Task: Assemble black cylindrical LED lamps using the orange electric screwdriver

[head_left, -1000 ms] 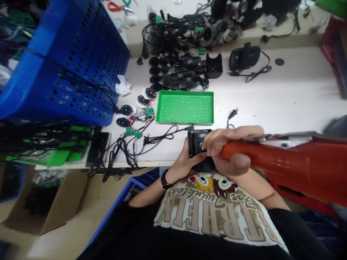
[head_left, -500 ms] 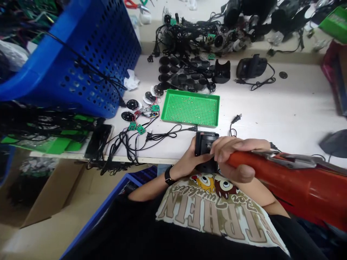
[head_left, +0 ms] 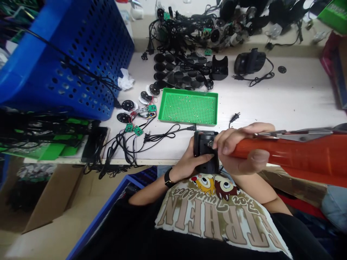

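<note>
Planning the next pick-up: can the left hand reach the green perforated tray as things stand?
Probably yes, once it lets go: the left hand is wrapped around the black housing. The green perforated tray lies just ahead, with only a thin black cable between.

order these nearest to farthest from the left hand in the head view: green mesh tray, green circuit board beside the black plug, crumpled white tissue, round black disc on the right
From the left hand:
1. green mesh tray, straight ahead
2. green circuit board, to the left
3. crumpled white tissue, ahead and left
4. round black disc, ahead and far right
</note>
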{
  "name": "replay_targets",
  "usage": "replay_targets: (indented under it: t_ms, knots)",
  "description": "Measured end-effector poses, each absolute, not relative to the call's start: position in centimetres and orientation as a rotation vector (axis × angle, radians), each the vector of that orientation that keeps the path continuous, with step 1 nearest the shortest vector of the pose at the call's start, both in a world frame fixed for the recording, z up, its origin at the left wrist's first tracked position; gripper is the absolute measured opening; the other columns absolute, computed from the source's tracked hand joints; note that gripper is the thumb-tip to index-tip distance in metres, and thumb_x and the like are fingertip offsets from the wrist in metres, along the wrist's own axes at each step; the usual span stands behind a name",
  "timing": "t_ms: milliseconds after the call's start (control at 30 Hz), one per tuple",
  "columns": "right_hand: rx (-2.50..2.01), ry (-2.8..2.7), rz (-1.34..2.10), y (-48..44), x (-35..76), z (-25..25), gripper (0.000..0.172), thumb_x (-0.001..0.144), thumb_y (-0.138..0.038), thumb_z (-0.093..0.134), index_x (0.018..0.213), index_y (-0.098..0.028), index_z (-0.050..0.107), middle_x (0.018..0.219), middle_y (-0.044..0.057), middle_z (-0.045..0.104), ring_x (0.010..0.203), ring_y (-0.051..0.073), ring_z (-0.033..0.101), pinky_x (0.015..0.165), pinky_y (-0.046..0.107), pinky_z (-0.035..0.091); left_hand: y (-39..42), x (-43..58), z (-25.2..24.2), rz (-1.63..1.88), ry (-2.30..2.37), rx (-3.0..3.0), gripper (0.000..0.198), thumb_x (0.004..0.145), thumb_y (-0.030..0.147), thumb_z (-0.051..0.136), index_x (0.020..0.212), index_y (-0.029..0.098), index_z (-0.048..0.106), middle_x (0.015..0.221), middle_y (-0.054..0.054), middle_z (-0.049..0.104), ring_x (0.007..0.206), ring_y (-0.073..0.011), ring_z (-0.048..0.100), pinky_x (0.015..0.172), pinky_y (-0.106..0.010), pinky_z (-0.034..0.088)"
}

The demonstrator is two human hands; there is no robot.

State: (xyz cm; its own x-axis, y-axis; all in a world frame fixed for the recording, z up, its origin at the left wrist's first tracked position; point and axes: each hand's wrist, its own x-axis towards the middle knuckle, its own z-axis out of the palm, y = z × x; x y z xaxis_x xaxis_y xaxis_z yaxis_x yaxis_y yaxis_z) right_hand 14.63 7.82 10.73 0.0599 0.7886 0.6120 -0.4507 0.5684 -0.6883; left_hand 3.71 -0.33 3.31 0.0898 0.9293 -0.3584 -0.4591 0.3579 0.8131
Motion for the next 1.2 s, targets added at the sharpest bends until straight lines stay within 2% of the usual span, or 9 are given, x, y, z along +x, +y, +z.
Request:
replay_targets:
  t_ms: [100, 267, 367, 433, 567, 733, 867, 1033, 1200]
  knots:
    - [-0.253, -1.187, 0.99, 8.0, 14.5, 10.0, 0.018, 0.098, -0.048, 0.059, 0.109, -0.035, 0.064, 0.051, -0.011, 0.053, 0.034, 0.012, 0.047, 0.037, 0.026, 0.045, -0.3, 3.4, 3.5, 1.097, 1.067, 0.705, 0.073, 0.084, 0.042, 0.085, 0.143, 0.028, 0.045, 0.137, -0.006, 0.056, 0.138, -0.0327, 0.049, 0.119, -0.052, 0.036]
    - [-0.245, -1.169, 1.044, 8.3, 14.4, 9.8, 0.013, 0.099, -0.043, 0.059, 0.107, -0.034, 0.065, 0.052, -0.01, 0.051, 0.035, 0.012, 0.046, 0.037, 0.026, 0.045, -0.2, 3.3, 3.9, 1.044, 1.167, 0.798, 0.065, 0.081, 0.045, 0.086, 0.13, 0.023, 0.051, 0.127, -0.007, 0.057, 0.131, -0.0339, 0.051, 0.117, -0.053, 0.038]
    - [-0.213, -1.126, 0.996, 8.4, 14.1, 10.0, 0.017, 0.098, -0.044, 0.06, 0.109, -0.032, 0.065, 0.051, -0.011, 0.049, 0.033, 0.01, 0.043, 0.034, 0.023, 0.042, 0.0, 3.6, 3.9, 1.073, 1.075, 0.673, 0.071, 0.077, 0.039, 0.09, 0.135, 0.026, 0.051, 0.126, -0.005, 0.058, 0.129, -0.031, 0.053, 0.115, -0.051, 0.039]
    - [-0.201, -1.13, 0.983, 8.4, 14.2, 10.3, 0.022, 0.097, -0.047, 0.061, 0.113, -0.032, 0.064, 0.051, -0.012, 0.049, 0.033, 0.01, 0.043, 0.035, 0.023, 0.045, 0.1, 3.8, 4.0, 1.104, 0.99, 0.513, 0.077, 0.074, 0.034, 0.091, 0.139, 0.027, 0.05, 0.123, -0.003, 0.062, 0.124, -0.0279, 0.056, 0.112, -0.047, 0.042]
    - [-0.371, -1.157, 1.032, 8.0, 16.3, 11.5, 0.039, 0.094, -0.063, 0.062, 0.123, -0.037, 0.058, 0.053, -0.012, 0.051, 0.038, 0.013, 0.048, 0.044, 0.029, 0.055, 0.5, 3.8, 4.2, 1.13, 0.959, 0.336, 0.076, 0.067, 0.029, 0.092, 0.134, 0.025, 0.055, 0.116, -0.003, 0.068, 0.111, -0.0238, 0.063, 0.103, -0.041, 0.049]
    - [-0.526, -1.14, 1.092, 7.2, 18.8, 12.5, 0.046, 0.094, -0.07, 0.061, 0.127, -0.037, 0.058, 0.057, -0.009, 0.051, 0.048, 0.016, 0.057, 0.057, 0.035, 0.062, 0.5, 3.4, 4.3, 1.138, 0.922, 0.362, 0.082, 0.067, 0.027, 0.092, 0.14, 0.026, 0.054, 0.126, -0.005, 0.07, 0.114, -0.0257, 0.067, 0.105, -0.042, 0.052]
    - [-0.585, -1.117, 1.03, 7.2, 18.2, 11.6, 0.054, 0.089, -0.079, 0.061, 0.124, -0.039, 0.059, 0.058, -0.009, 0.046, 0.048, 0.016, 0.055, 0.054, 0.037, 0.063, 0.2, 3.3, 3.9, 1.141, 0.931, 0.393, 0.086, 0.068, 0.028, 0.089, 0.146, 0.027, 0.052, 0.129, -0.006, 0.07, 0.116, -0.0279, 0.068, 0.107, -0.046, 0.053]
    - [-0.542, -1.06, 1.008, 7.3, 17.4, 10.9, 0.042, 0.092, -0.076, 0.059, 0.107, -0.037, 0.062, 0.056, -0.01, 0.04, 0.042, 0.014, 0.048, 0.046, 0.034, 0.058, 0.1, 3.2, 3.8, 1.112, 0.985, 0.436, 0.085, 0.07, 0.031, 0.085, 0.147, 0.029, 0.05, 0.129, -0.005, 0.069, 0.117, -0.0284, 0.068, 0.109, -0.049, 0.052]
    - [-0.448, -1.07, 1.021, 7.3, 16.9, 11.2, 0.041, 0.092, -0.072, 0.062, 0.116, -0.038, 0.059, 0.053, -0.012, 0.044, 0.038, 0.014, 0.046, 0.046, 0.033, 0.056, 0.2, 3.5, 4.4, 1.101, 1.021, 0.497, 0.081, 0.07, 0.033, 0.09, 0.141, 0.028, 0.052, 0.134, -0.005, 0.067, 0.127, -0.0301, 0.061, 0.116, -0.049, 0.045]
